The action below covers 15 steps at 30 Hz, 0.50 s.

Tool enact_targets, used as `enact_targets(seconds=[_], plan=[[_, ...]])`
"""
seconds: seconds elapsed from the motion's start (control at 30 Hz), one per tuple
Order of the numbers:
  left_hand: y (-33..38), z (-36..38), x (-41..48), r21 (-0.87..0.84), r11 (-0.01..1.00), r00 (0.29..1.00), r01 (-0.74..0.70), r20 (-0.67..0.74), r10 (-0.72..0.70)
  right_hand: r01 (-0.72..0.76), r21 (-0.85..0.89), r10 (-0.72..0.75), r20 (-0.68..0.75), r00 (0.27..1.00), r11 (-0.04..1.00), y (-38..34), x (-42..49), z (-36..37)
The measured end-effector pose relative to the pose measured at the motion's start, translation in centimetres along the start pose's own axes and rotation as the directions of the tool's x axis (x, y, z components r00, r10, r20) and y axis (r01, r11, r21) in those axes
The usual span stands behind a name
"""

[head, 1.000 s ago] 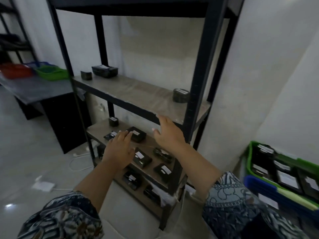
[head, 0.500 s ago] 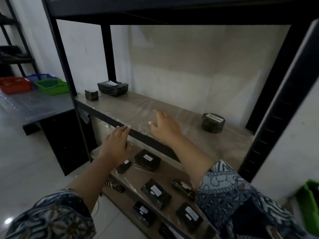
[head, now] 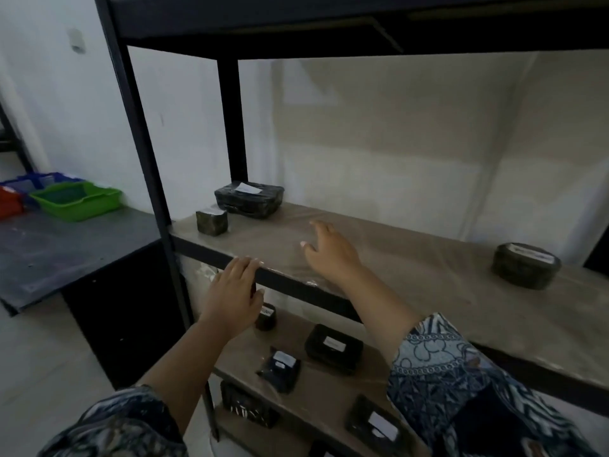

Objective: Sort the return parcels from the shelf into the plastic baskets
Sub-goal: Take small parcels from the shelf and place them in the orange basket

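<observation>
Empty, fingers extended: left hand (head: 235,291) rests on the front edge of the black-framed wooden shelf (head: 428,291); right hand (head: 333,255) reaches over it. A black plastic-wrapped box parcel (head: 249,199) sits far left, likely light and slick; grip its long sides.

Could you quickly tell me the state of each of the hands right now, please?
Left hand: open, at the front edge of the shelf, holding nothing.
Right hand: open above the shelf, holding nothing.
</observation>
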State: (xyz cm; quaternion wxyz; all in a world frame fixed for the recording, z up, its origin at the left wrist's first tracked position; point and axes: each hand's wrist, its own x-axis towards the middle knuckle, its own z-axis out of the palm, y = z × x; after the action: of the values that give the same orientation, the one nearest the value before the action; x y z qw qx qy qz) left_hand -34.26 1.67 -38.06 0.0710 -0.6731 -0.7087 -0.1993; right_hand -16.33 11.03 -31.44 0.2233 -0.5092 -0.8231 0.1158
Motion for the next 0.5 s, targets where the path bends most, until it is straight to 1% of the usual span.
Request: enact_targets(seconds=[0.13,0.23,0.33,0.5], plan=[[-6.5,-0.4,0.9,-0.001,0.994,0.994,-0.106,0.039,0.106,-0.071,0.021,0.071,0.011,0.997,0.997,-5.0,2.7,3.1],[-11.5,-1.2,2.4,0.003,0.986,0.986,-0.165,0.032,0.164,-0.108,0.060,0.109,-0.011,0.994,0.992,-9.3,5.2,5.1],[-14.8,-1.1,4.1,0.000,0.984,0.983,-0.181,0.031,0.180,-0.147,0.091,0.151,-0.032,0.988,0.985,-12.4,7.1,6.9],[-17.7,0.2,6.5,-0.058,0.977,0.977,-0.204,0.058,0.208,-0.189,0.064,0.192,-0.041,0.981,0.980,-14.7,9.6,9.1]])
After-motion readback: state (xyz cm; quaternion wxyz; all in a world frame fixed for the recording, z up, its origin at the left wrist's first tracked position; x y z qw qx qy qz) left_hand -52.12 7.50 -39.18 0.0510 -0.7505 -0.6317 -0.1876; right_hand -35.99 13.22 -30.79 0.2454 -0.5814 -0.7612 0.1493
